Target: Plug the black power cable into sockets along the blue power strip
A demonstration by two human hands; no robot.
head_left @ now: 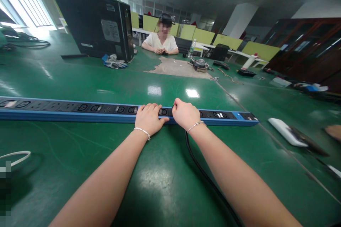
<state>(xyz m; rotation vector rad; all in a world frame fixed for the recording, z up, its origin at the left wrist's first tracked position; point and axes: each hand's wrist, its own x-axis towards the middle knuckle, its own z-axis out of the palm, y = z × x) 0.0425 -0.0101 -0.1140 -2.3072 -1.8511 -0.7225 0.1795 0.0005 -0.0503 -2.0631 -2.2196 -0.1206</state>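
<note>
A long blue-and-black power strip point(117, 109) with several sockets lies across the green table. My left hand point(148, 116) rests over its middle, fingers bent across the top and thumb along the near edge, gripping the strip. Just to the right, my right hand point(186, 113) is closed in a pinch above the sockets. A black power cord point(202, 172) comes out from under that hand and runs toward me along my right forearm. The end of the cord is hidden in my fingers, so I cannot tell whether it sits in a socket.
A black computer case point(93, 25) stands at the back left, with gloves point(114, 61) beside it. Across the table point(80, 81) sits a person point(161, 40). A bottle point(191, 48) and small parts lie back right; a white object point(286, 132) lies beyond the strip's right end.
</note>
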